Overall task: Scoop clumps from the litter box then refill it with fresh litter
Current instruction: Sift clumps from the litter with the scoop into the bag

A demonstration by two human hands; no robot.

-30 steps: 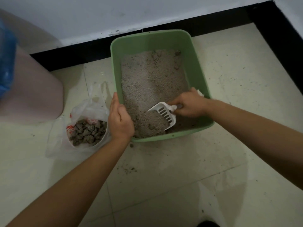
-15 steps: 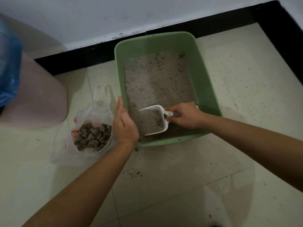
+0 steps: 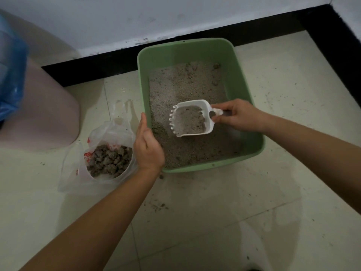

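litter box is judged mid-scoop; next a sift and a tip into the bag just left are called for. its left rim is touched by the left hand, fingers straight. the scoop, loaded, is held over the box, handle gripped by the right hand.

a green litter box sits on the tiled floor by a black baseboard. the right hand pinches the handle of a white scoop, which is roughly level over the grey litter and loaded with it, teeth pointing left. the left hand lies along the box's left rim, fingers fairly straight. just left of it, an open plastic bag holds grey clumps. a pink bin with a blue liner stands far left.
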